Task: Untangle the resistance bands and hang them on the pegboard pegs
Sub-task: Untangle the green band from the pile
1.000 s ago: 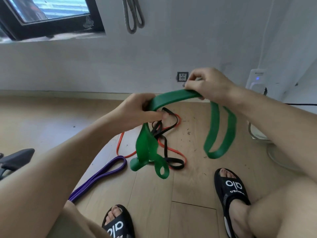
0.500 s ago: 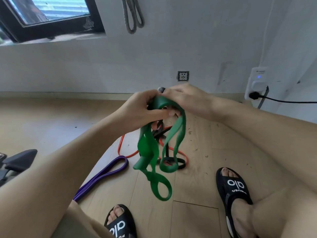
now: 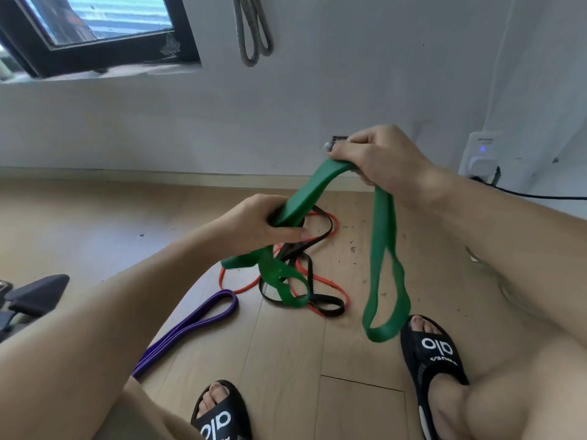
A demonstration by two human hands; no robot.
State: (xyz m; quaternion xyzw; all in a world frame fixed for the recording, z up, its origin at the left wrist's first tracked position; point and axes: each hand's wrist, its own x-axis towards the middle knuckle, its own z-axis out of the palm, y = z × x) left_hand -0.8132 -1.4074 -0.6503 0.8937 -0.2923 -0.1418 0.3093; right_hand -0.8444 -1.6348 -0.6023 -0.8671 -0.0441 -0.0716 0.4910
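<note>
Above the floor, both hands are clamped on the green band: left hand gripping one stretch low down, right hand curled round it higher up, with a long loop dangling near the right slipper. Underneath, black band and red band lie tangled mid-floor. Purple band lies just left of them. A grey band hangs on the wall.

The purple band runs out of sight behind the left forearm, the grey band on the wall (its peg unseen) is cut by the top edge, and the green band's hanging loop is motion-blurred.
</note>
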